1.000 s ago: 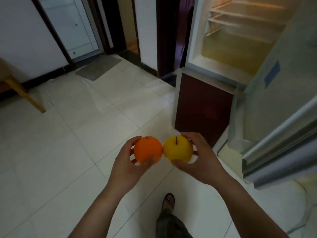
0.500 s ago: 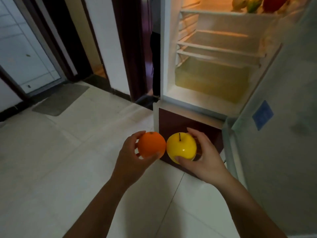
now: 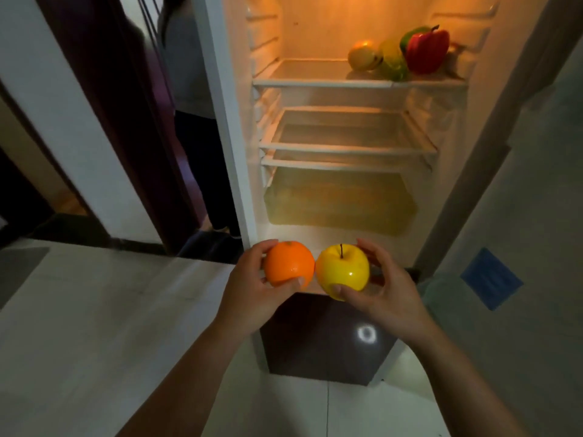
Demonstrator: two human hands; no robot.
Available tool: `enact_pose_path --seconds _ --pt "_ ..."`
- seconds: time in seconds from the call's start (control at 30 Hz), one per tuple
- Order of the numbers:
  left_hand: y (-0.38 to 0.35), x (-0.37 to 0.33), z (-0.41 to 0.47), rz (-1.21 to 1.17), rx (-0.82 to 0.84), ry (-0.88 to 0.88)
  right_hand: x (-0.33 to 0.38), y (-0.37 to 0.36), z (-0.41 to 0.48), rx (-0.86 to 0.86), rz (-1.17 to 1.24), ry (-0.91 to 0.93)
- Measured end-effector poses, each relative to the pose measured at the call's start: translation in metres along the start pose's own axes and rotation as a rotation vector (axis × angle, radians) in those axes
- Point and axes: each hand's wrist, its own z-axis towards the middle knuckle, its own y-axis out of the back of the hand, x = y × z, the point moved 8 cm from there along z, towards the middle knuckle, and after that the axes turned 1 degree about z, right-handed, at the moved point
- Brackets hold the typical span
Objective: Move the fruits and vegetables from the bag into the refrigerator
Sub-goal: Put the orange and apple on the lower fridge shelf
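Yellow apple (image 3: 342, 271) gripped in the right hand (image 3: 386, 299), orange (image 3: 288, 263) in the left hand (image 3: 252, 293), lower centre, not yet inside the open refrigerator (image 3: 228, 137), whose top shelf (image 3: 309, 73) already holds a red pepper (image 3: 426, 52) and other produce.

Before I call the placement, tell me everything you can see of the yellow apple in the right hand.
The yellow apple is round and whole, with bright, glossy skin that shows a small highlight and looks almost waxy. A thin dark stem stands up from the dimple on top, so it sits upright. The right hand grips it, thumb under the front and fingers curled behind its right side. Its left side meets the orange held in the left hand. It is outside the open refrigerator, in front of its lower edge.
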Motion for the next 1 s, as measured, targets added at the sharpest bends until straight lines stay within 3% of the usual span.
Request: enact_pose_path --seconds 0.2,0.47,0.73,1.0 --pt "0.02 -0.002 0.086 -0.035 0.087 -0.088 0.003 -0.015 0.06 -0.148 -0.028 -0.026" --pt "0.011 -0.021 0.163 -0.103 0.129 -0.156 0.005 -0.002 0.127 -0.211 0.009 0.0" --pt "0.022 -0.056 0.222 -0.079 -0.017 -0.214 0.018 0.024 0.207 -0.226 -0.014 0.155" --pt "-0.008 -0.044 0.253 -0.029 -0.073 -0.166 -0.029 0.033 0.239 -0.186 0.01 0.086"
